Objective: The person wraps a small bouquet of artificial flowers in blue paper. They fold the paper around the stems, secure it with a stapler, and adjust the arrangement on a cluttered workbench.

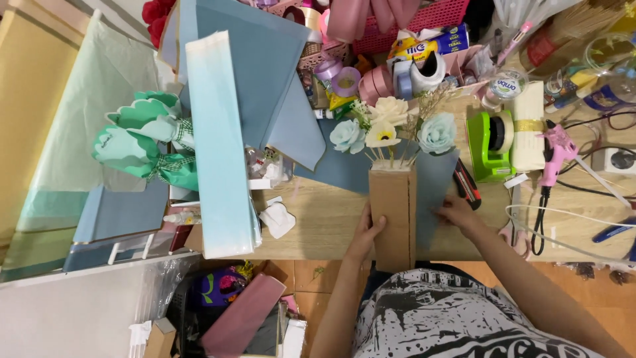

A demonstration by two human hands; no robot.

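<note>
- Your left hand lies against the left face of the tall cardboard box, fingers wrapped onto its front, gripping it and keeping it steady.
- Your right hand lies flat and open on the blue wrapping sheet, just right of the box; it presses the paper and grips nothing.
- The box stands at the near edge of the wooden table, right in front of you, its long axis running away from you toward the back of the table.
- The blue and cream paper flowers rise from the far end of the box, well beyond both hands.
- The blue sheet lies under and behind the box and shows on its right side, so your right hand is the nearer one to the paper and your left is the nearer one to the cardboard.
- Both forearms come in from below, left nearly straight up, right angled in from the lower right.
- A green tape dispenser and a pink glue gun sit to the right, apart from your hands.
</note>
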